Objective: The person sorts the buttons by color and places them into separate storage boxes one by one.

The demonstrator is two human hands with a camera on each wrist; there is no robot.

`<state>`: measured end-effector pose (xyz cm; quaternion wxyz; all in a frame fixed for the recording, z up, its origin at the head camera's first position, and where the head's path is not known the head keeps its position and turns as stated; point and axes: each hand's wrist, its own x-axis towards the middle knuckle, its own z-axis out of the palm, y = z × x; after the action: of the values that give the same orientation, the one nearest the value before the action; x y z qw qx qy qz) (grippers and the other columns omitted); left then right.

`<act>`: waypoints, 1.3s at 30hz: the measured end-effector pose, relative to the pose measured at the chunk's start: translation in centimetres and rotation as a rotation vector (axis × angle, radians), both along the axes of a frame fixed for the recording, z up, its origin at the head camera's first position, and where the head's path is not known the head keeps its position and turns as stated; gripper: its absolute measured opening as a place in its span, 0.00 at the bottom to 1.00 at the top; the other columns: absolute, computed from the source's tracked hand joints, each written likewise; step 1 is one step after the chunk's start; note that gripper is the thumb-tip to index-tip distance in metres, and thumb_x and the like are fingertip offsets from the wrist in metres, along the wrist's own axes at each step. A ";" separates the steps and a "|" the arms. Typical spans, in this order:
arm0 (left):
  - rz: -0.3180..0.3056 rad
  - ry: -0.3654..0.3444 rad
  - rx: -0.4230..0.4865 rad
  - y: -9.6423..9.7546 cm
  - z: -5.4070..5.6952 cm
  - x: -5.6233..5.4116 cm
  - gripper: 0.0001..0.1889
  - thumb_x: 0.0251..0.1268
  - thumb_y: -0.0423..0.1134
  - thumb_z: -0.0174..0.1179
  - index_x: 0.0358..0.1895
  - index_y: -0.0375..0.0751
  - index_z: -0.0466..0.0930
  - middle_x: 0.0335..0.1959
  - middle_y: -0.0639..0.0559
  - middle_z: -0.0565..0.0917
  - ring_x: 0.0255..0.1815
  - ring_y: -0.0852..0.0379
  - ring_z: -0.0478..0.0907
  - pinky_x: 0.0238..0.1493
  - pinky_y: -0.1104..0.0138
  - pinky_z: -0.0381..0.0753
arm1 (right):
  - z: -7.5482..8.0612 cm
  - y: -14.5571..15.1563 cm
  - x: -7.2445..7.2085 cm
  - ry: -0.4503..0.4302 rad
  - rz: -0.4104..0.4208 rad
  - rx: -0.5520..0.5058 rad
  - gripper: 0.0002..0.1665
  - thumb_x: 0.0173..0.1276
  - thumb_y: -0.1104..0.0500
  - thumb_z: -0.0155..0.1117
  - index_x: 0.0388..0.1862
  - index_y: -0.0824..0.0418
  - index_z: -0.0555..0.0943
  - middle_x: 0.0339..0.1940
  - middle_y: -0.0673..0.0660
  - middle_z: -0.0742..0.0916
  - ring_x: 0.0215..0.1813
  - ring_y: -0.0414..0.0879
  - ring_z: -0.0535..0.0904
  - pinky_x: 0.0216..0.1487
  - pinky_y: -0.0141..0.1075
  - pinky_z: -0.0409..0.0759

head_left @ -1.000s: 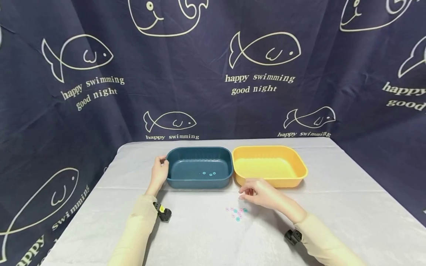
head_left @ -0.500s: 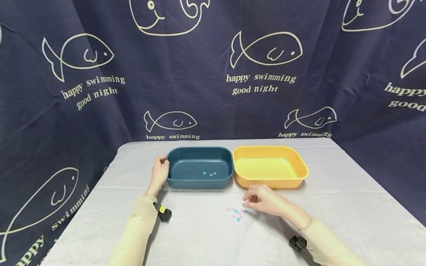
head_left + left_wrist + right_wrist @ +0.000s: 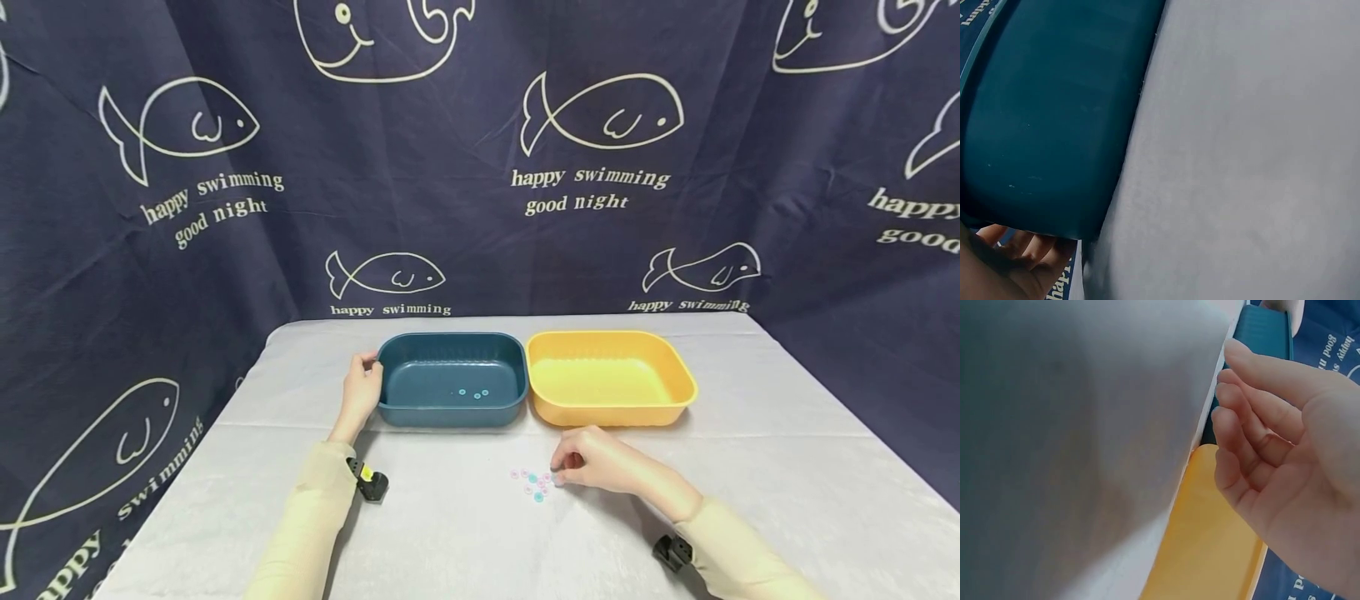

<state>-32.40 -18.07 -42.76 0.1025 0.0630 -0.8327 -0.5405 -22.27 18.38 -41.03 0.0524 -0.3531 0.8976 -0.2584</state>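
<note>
At the left end of the dark blue plastic bin (image 3: 450, 415), my left hand (image 3: 362, 387) holds its rim. In the left wrist view the fingers (image 3: 1035, 247) bend against the bin's end wall. My right hand (image 3: 600, 462) is low over the table, thumb and index fingertips at a teal button-like disc at the right edge of a small scatter. In the right wrist view its fingers (image 3: 1235, 428) are loosely bent with the thumb (image 3: 1254, 359) close to the index tip. Pink discs (image 3: 528, 490) and teal discs (image 3: 538, 497) lie beside the fingertips. Several teal discs (image 3: 477, 396) lie inside the blue bin.
A yellow bin (image 3: 615, 415) stands against the blue bin's right side, behind my right hand. Both bins stand on a pale cloth-covered table (image 3: 450, 533). A dark blue curtain (image 3: 480, 208) printed with fish hangs behind the table.
My right hand has come down and toward me, from the yellow bin's front to the scatter of discs. The left hand stays at the blue bin's rim.
</note>
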 end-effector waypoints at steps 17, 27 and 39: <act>-0.002 0.005 0.013 0.0 0.0 -0.1 0.20 0.72 0.36 0.38 0.63 0.32 0.60 0.62 0.34 0.66 0.67 0.39 0.61 0.67 0.48 0.60 | -0.3 -0.4 0.0 0.078 0.034 0.053 0.04 0.52 0.62 0.72 0.28 0.60 0.87 0.21 0.41 0.79 0.25 0.26 0.67 0.27 0.23 0.71; 0.001 0.007 0.007 0.0 0.1 0.1 0.20 0.72 0.36 0.39 0.63 0.32 0.60 0.62 0.33 0.67 0.66 0.39 0.62 0.66 0.48 0.61 | -0.4 -0.2 -0.1 0.024 0.007 0.028 0.03 0.53 0.62 0.71 0.26 0.58 0.84 0.20 0.41 0.77 0.24 0.27 0.67 0.27 0.24 0.71; 0.011 0.018 0.016 0.0 0.0 0.0 0.20 0.71 0.35 0.39 0.62 0.31 0.61 0.61 0.33 0.67 0.65 0.38 0.62 0.65 0.48 0.62 | 0.2 -0.3 -0.1 0.107 0.003 -0.035 0.03 0.53 0.63 0.69 0.28 0.59 0.84 0.21 0.42 0.77 0.25 0.32 0.71 0.28 0.24 0.72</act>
<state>-32.42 -18.09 -42.80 0.1122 0.0635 -0.8270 -0.5473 -22.40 18.10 -40.79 -0.0013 -0.3688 0.8939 -0.2548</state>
